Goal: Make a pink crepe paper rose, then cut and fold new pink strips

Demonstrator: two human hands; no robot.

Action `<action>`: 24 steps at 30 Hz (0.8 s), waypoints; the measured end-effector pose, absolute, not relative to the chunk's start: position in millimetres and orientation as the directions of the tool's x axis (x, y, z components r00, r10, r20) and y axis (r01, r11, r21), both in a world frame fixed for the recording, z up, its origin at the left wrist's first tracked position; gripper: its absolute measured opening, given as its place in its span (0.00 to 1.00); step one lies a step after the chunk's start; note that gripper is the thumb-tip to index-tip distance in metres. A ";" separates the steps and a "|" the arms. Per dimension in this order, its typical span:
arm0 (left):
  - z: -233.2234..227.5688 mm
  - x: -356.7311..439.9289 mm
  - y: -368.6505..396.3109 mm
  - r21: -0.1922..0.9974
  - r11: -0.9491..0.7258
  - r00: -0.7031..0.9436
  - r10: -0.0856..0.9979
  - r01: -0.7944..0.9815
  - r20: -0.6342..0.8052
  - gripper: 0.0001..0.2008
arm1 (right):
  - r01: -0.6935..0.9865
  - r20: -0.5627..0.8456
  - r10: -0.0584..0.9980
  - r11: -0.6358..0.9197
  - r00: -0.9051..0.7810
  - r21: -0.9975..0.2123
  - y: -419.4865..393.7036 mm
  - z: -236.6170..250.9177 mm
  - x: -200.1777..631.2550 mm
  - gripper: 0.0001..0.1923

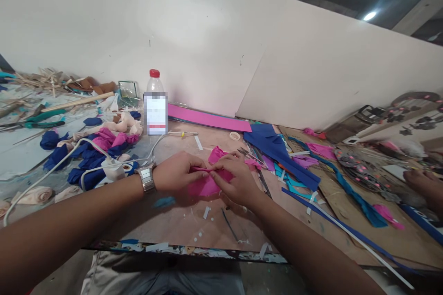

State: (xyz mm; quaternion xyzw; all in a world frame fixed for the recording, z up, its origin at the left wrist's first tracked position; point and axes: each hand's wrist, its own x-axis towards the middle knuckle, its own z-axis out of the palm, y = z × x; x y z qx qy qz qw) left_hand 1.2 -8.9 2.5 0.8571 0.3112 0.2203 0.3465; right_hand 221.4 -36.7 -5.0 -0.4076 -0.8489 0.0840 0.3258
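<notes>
Both my hands work on a bright pink piece of crepe paper or thin cloth (205,188) over the middle of the table; I cannot tell which material it is. My left hand (178,171), with a metal-band watch (146,179) on its wrist, pinches the piece along a fold between thumb and fingers. Close beside it, my right hand (237,177) grips the same fold, thumb near thumb. Part of the piece stands up behind the fingers, and part hangs below them. Just behind my right hand lie scissors (252,156), partly hidden.
A red-capped bottle (154,84) stands behind a propped phone (155,114). A white cable and charger (114,169) cross rolled blue, pink and cream pieces at left. Pliers (44,119) lie farther left. Blue strips (284,152) lie right; another person's hand (422,184) shows at far right.
</notes>
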 end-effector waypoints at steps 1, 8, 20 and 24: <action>2.2 0.9 -8.0 0.751 -0.550 0.713 0.684 0.366 0.154 0.15 | 0.636 0.493 0.744 0.655 -0.450 -0.408 -36.7 -5.1 221.2 0.03; -1.9 -0.4 0.4 0.835 -0.457 0.743 0.663 0.307 0.090 0.14 | 0.572 0.520 0.704 0.704 -0.483 -0.422 -39.1 -4.4 222.0 0.04; 1.3 -4.4 4.3 0.915 -0.300 0.774 0.633 0.270 -0.021 0.16 | 0.578 0.554 0.661 0.737 -0.507 -0.351 -38.8 -5.4 222.3 0.06; -1.3 -2.9 5.2 0.915 -0.277 0.752 0.658 0.295 -0.043 0.22 | 0.549 0.600 0.623 0.765 -0.501 -0.336 -39.0 -5.3 221.6 0.05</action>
